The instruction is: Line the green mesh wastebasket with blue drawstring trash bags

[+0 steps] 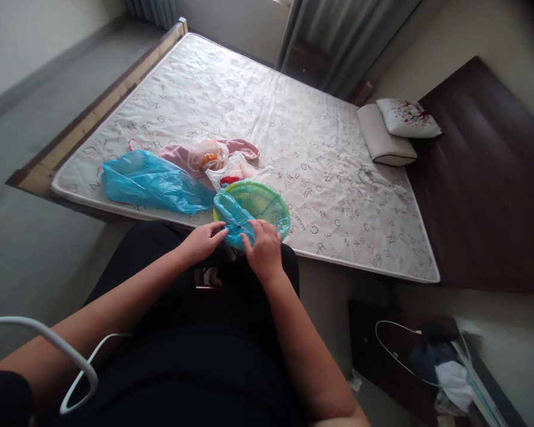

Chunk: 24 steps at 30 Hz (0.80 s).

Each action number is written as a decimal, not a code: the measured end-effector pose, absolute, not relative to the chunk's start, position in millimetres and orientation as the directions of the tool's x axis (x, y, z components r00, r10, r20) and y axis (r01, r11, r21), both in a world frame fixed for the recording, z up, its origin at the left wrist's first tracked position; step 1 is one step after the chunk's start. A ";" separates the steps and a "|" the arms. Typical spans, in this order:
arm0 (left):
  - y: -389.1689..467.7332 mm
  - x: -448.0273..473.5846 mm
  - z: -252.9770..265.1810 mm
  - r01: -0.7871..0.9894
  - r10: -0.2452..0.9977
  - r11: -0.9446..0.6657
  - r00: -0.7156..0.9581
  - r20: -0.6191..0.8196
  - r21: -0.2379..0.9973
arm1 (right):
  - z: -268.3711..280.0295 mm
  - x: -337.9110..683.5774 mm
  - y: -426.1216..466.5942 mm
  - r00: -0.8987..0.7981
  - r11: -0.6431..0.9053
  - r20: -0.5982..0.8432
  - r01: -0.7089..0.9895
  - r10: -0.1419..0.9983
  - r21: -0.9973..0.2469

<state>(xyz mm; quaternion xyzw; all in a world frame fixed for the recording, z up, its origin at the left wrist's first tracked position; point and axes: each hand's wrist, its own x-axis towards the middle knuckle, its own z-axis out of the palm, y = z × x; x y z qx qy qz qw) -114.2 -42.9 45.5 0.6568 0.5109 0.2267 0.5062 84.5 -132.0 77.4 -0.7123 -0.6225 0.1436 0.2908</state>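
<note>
A round green basket (267,198) rests at the near edge of the mattress, in front of my knees. Thin blue plastic film (232,212), like a bag, lies gathered over its near left side. My left hand (202,242) pinches the film at the basket's left rim, thumb and fingers close together. On the right, my right hand (266,246) has its fingers bent over the near rim and grips the film there. Left of the basket lies a larger crumpled blue plastic bag (155,181). What is under the gathered film is hidden.
Behind the basket are a white plastic bag (240,166), a clear bag with orange contents (208,157) and a pink cloth (175,155). Pillows (407,118) sit by the headboard (480,178). A white cable (48,335) crosses near my left arm. A dark nightstand (374,344) stands lower right.
</note>
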 end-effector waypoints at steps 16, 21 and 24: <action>-22.2 -88.2 30.7 0.203 0.835 0.371 0.353 -0.421 0.906 | 54.0 46.6 -137.5 -0.003 0.130 0.208 0.787 0.978 -0.604; -26.9 -93.7 31.5 -0.099 0.738 0.604 0.442 -0.509 0.791 | 35.9 47.3 -144.7 -0.052 0.111 0.130 0.860 0.990 -0.498; -33.4 -97.2 31.4 -0.131 0.810 0.530 0.370 -0.455 0.838 | 33.3 46.1 -145.5 -0.155 0.174 0.078 0.872 0.985 -0.458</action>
